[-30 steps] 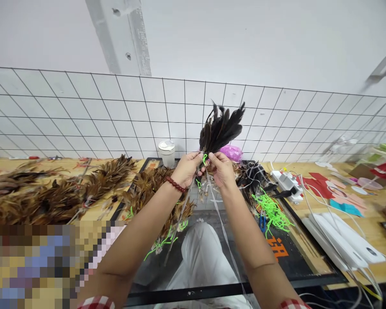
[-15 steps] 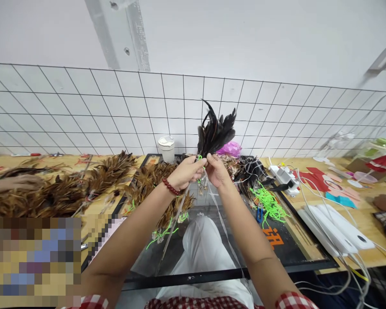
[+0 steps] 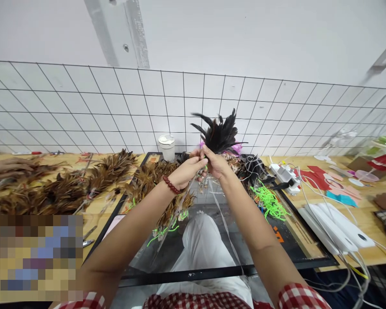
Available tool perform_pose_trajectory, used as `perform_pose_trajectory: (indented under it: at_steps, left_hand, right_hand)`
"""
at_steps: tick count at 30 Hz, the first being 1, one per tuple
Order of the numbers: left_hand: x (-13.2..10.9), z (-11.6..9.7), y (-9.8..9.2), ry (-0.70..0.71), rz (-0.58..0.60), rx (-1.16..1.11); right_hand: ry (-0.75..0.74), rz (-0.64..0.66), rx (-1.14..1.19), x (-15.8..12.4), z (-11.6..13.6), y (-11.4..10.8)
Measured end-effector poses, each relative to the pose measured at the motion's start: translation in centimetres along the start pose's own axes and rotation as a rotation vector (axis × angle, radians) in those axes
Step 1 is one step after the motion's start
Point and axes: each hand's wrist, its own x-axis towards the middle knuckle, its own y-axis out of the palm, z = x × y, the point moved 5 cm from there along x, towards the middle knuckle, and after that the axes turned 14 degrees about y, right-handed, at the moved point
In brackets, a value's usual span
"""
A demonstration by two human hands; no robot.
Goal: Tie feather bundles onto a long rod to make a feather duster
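Note:
Above the middle of the dark glass board, my two hands meet at the base of a fanned bunch of black feathers (image 3: 221, 134). My right hand (image 3: 216, 164) is closed round the bunch's lower end. Right beside it, my left hand (image 3: 193, 167), below a dark red bead bracelet, is closed at the stems, with a bit of green cord between the hands. A thin pale ribbon (image 3: 223, 214) trails down from them toward my lap. My fingers partly hide the stems and the binding.
Brown feather bundles (image 3: 154, 182) lie left of my hands. To the right are bright green cords (image 3: 268, 201), black feathers and a white power strip (image 3: 286, 178) with cables. A lidded cup (image 3: 166, 146) stands behind. Another person's hand (image 3: 11, 167) touches feathers at far left.
The black feathers have spread wider and sit slightly lower. My right hand has moved up over their base, and my hands overlap more. The other person's hand has shifted up.

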Motion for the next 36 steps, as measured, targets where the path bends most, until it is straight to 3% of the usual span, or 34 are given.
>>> perform_pose_trajectory:
  at_steps: [3,7,9,12,15,17,19,22,24,26,30,34,36]
  left_hand:
    - [0.1,0.2,-0.3,0.035,-0.034,0.153]
    - [0.1,0.9,-0.2,-0.106,0.068,-0.108]
    - [0.1,0.8,-0.6,-0.122,0.068,-0.226]
    - [0.1,0.5,-1.8,-0.073,-0.009,-0.202]
    - [0.0,0.7,-2.9,-0.062,-0.062,-0.012]
    - [0.1,0.8,-3.7,-0.041,-0.104,0.255]
    - [0.2,0.8,-4.1,0.005,-0.104,0.638]
    - [0.4,1.4,-3.5,0.009,0.047,1.112]
    - [0.2,2.3,-2.6,-0.031,0.169,1.237]
    - [-0.4,2.9,-1.6,-0.032,0.251,1.254]
    - [-2.3,2.9,0.5,0.083,0.249,1.222]
    - [-4.7,2.1,2.1,0.223,0.135,1.327]
    - [-5.6,2.1,3.0,0.25,0.135,1.385]
  right_hand:
    - [-0.014,-0.043,0.021,0.5,-0.6,-0.5]
    - [-0.027,-0.042,0.046,0.3,-0.9,-0.3]
    - [0.047,0.025,0.046,-0.3,-1.3,-0.1]
    - [0.25,0.153,-0.079,-1.6,-2.7,-0.1]
    - [0.315,0.098,-0.271,-2.9,-3.8,-1.3]
    - [0.193,-0.067,-0.422,-3.6,-3.4,-2.3]
    - [-0.018,-0.213,-0.708,-4.6,-2.1,-2.2]
    - [-0.29,-0.276,-1.284,-6.2,-0.3,-0.1]
    - [-0.357,-0.296,-1.555,-6.5,0.7,0.9]
    - [-0.367,-0.296,-1.669,-5.9,1.6,0.8]
    - [-0.28,-0.071,-1.502,-3.1,1.9,-1.1]
    - [-0.002,0.166,-1.181,-1.2,0.2,-3.5]
    - [0.099,0.268,-1.084,-1.0,-0.9,-3.9]
